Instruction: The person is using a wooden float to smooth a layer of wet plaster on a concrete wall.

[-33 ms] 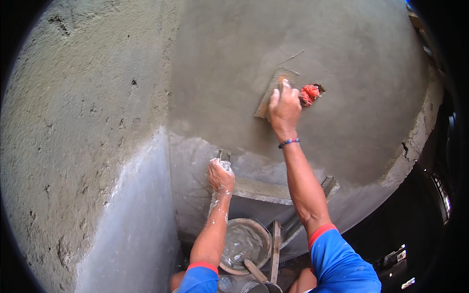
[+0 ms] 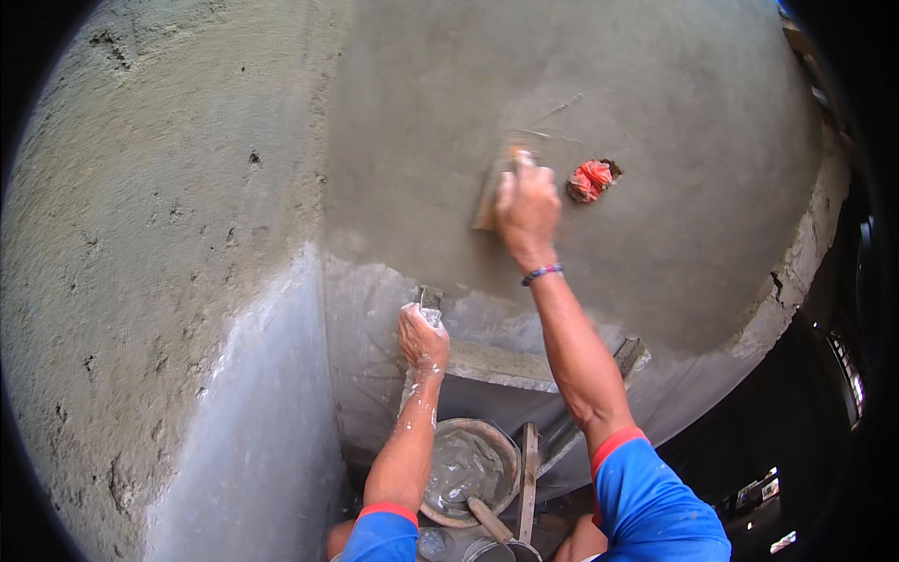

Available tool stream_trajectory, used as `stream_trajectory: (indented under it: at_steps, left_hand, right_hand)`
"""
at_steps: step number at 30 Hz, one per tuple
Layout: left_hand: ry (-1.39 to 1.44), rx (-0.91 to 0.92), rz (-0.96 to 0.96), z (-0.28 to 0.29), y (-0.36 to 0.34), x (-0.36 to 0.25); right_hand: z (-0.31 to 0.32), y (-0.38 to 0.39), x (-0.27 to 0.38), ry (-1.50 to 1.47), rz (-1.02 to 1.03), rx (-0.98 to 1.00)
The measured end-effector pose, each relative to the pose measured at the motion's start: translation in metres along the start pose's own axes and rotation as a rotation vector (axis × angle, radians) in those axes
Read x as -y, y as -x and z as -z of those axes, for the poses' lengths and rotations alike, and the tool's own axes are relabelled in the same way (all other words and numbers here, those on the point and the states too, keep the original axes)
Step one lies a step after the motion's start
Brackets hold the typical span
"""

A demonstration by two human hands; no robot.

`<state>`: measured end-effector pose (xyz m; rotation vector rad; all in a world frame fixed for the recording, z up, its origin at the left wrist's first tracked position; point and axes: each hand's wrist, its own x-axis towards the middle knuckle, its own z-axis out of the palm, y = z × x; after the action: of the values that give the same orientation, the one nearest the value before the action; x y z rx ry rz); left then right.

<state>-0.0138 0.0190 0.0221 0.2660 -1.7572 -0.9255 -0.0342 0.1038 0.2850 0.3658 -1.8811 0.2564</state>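
We had the flat trowel (image 2: 489,201) against smooth, damp-looking plaster (image 2: 674,112) in the frame's upper middle, our right hand (image 2: 530,211) wrapped round its handle. A tilted edge, we judged, might score that soft surface, or a wide sweep snag the crumpled red wad (image 2: 591,181) nearby. Our left hand (image 2: 424,339) was curled, centre; we couldn't tell what it grasped. Pitted, grainy wall (image 2: 169,187) filled the left; a round basin (image 2: 514,464) held wet grey mix, bottom centre.

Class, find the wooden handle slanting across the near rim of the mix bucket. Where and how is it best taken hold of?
Probably around its middle, coming from above and closing across its length: the handle is long and rounded, and its upper side lies bare over the bucket.
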Motion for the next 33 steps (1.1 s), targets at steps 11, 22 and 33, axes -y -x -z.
stream_trajectory:
  at_steps: [11, 22, 33]
  left_hand:
    - [-0.009, 0.020, 0.019, -0.003, 0.002, 0.010]
    - [-0.024, 0.096, 0.061, -0.003, 0.009, 0.002]
    - [-0.013, 0.027, 0.029, -0.005, 0.003, 0.005]
  right_hand:
    - [0.052, -0.055, -0.012, -0.121, 0.000, -0.185]
    - [-0.021, -0.028, 0.070, -0.185, 0.192, 0.295]
    - [0.124, -0.017, -0.045, -1.508, -0.694, -0.166]
